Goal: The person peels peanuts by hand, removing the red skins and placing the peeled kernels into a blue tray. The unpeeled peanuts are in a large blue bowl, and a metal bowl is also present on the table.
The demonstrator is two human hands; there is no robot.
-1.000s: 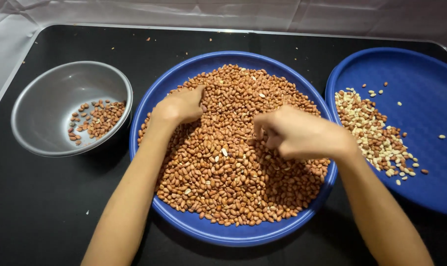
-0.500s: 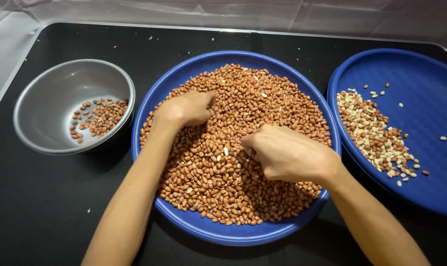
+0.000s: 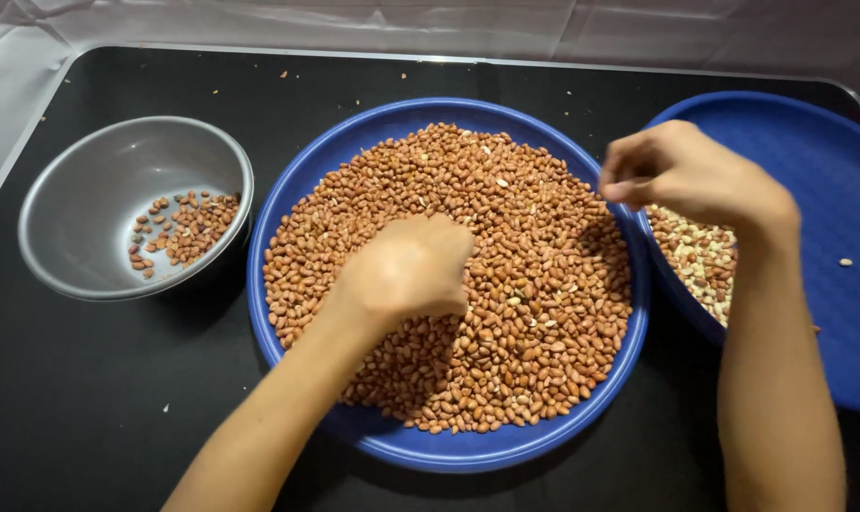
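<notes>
Head view: left hand [image 3: 406,270] curled, knuckles up, on peanuts [image 3: 534,284]; right hand [image 3: 686,175] pinched, raised, contents unclear.

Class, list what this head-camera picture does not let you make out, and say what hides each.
- Right hand, head view: curled fingers hide whether it holds a peanut.
- Left hand: fingertips hidden by its own back, down on the peanuts.
- Right blue plate: cut off by the frame edge.
- Pale peanuts: partly hidden by the right forearm.
</notes>
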